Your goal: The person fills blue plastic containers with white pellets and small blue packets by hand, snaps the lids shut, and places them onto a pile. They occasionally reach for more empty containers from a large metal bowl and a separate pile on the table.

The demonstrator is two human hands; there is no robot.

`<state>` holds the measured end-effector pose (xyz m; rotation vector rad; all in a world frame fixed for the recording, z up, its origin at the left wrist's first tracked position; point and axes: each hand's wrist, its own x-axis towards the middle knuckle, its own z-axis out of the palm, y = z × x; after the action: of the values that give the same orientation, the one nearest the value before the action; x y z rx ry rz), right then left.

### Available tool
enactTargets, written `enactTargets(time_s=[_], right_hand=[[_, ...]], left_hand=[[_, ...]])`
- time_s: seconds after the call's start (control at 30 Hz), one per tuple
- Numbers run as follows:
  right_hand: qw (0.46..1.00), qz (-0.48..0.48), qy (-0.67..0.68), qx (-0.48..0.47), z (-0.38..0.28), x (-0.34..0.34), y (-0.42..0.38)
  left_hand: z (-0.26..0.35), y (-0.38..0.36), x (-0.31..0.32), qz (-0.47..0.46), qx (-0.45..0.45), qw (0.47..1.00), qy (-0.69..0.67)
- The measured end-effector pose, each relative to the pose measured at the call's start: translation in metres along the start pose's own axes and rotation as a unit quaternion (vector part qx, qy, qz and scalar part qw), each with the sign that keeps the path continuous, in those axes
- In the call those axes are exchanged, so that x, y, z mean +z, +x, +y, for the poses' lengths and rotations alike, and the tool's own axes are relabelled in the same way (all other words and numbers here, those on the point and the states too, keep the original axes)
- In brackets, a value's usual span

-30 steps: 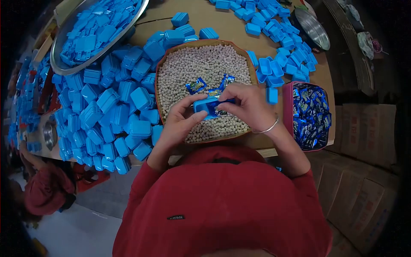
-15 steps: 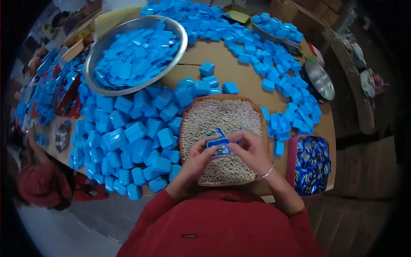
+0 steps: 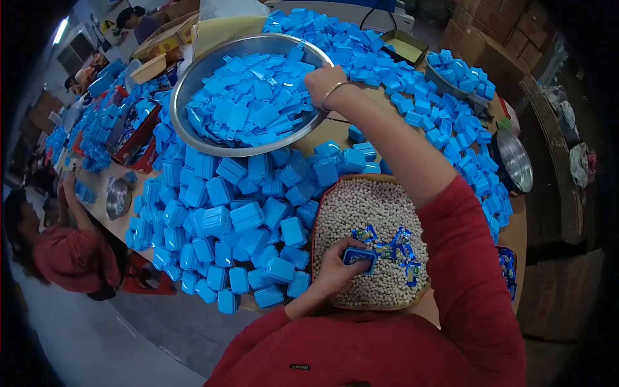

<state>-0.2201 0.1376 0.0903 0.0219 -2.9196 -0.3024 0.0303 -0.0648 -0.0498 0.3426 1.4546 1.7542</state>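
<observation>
My left hand [image 3: 337,273] is closed around a small dark-blue box [image 3: 360,258] above a shallow tray [image 3: 314,248]. Small white round pellets [image 3: 348,203] fill that tray, with several shiny blue wrapped packets [image 3: 401,240] lying on top. My right hand [image 3: 325,86] is stretched forward to the right rim of a large metal basin [image 3: 189,135]. Its fingers are curled, and whatever they grip is hidden. Inside the basin lie many flat light-blue plastic lids [image 3: 264,97].
Closed blue boxes [image 3: 232,219] are heaped left of the tray. Open blue boxes [image 3: 445,113] spread along the right and back. A metal bowl [image 3: 514,161] stands far right. A container of blue packets [image 3: 507,271] shows behind my right arm. A person [image 3: 74,258] works at left.
My right hand has left the tray and reached to the basin's rim. My left hand keeps its box over the tray. Several blue packets now lie on the pellets. The view has shifted.
</observation>
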Motion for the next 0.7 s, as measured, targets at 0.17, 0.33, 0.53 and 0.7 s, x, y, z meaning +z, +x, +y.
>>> enactTargets(time_s=[0.17, 0.33, 0.53, 0.7], right_hand=[[0.99, -0.138, -0.003, 0.006, -0.002, 0.0, 0.005], [0.968, -0.027, 0.245, -0.043, 0.01, -0.041, -0.103], [0.867, -0.027, 0.496, -0.032, 0.007, -0.045, -0.287], [0.882, 0.003, 0.471, 0.011, -0.033, -0.038, -0.354]], left_hand=[[0.009, 0.002, -0.005, 0.0, -0.02, 1.0, 0.011], [0.014, -0.002, -0.003, -0.108, -0.022, 0.987, -0.114], [0.016, -0.002, 0.002, -0.11, 0.003, 0.991, -0.078], [0.014, -0.002, 0.005, -0.135, 0.04, 0.986, -0.094]])
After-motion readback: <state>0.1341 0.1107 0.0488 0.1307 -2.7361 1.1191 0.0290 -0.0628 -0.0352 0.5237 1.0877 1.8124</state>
